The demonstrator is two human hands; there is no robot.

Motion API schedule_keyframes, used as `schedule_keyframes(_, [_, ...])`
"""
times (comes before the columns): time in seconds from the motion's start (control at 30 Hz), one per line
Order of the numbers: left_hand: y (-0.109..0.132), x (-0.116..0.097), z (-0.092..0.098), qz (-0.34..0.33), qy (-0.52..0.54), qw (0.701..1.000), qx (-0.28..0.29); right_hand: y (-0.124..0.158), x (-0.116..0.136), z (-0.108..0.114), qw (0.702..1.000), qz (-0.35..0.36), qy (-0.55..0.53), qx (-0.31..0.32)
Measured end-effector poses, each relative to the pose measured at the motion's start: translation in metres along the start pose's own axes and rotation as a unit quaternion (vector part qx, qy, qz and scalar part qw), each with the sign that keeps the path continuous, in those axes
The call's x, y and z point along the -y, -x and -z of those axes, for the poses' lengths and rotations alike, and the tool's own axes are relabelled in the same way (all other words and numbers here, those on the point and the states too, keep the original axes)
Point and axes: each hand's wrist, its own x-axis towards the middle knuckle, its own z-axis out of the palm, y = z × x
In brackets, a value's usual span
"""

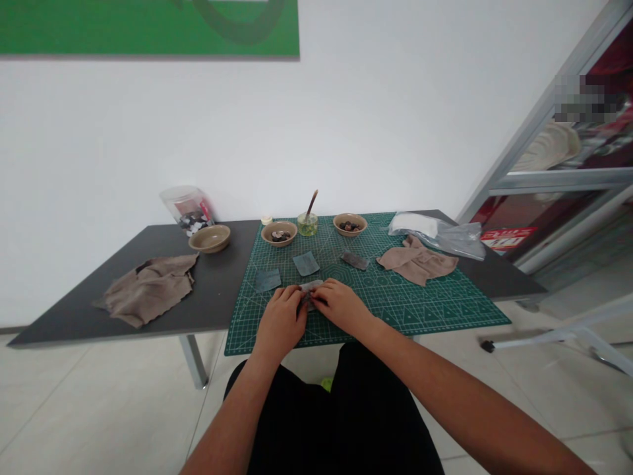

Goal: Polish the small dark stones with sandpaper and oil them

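My left hand [279, 321] and my right hand [345, 307] meet near the front of the green cutting mat [410, 310]. Their fingers are pinched close together on a small grey sheet [310, 286], which looks like worn sandpaper. Any smaller thing between the fingertips is hidden. Just beyond the hands lie a blue-grey square [268, 280], a second blue-grey square [306, 264] and a darker grey piece [355, 260]. A tan bowl [279, 241] with small dark and pale pieces stands at the mat's back, left of another tan bowl [350, 233] holding brownish pieces.
Between the bowls, a glass jar [307, 225] holds a brush [312, 203]. To the right are a crumpled brown cloth [419, 260] and a clear plastic bag [455, 239]. On the left lie another brown cloth [151, 290], a bowl [210, 245] and a tilted clear tub [182, 198].
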Motion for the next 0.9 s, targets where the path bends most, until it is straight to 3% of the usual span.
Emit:
schedule_keyframes(0.17, [0.0, -0.001, 0.002, 0.013, 0.005, 1.0, 0.016, -0.002, 0.001, 0.0, 0.999, -0.026, 0.015, -0.013])
schedule_keyframes(0.33, [0.002, -0.001, 0.003, -0.001, 0.011, 1.0, 0.018, -0.001, 0.003, 0.003, 0.997, -0.034, -0.067, -0.006])
schedule_keyframes(0.43, [0.003, 0.001, 0.002, -0.008, 0.02, 1.0, 0.022, 0.003, -0.001, 0.006, 0.989, -0.072, -0.121, -0.038])
schedule_keyframes(0.53, [0.003, 0.002, 0.001, -0.02, 0.015, 0.999, 0.025, 0.007, -0.007, 0.008, 0.989, -0.085, -0.099, -0.072])
schedule_keyframes(0.77, [0.002, 0.004, 0.001, -0.012, 0.047, 0.999, 0.024, 0.001, -0.01, 0.016, 0.997, -0.061, 0.005, 0.045])
schedule_keyframes(0.9, [0.002, 0.01, 0.003, 0.003, 0.118, 0.992, -0.036, -0.014, -0.008, 0.025, 0.994, -0.078, 0.004, 0.082])
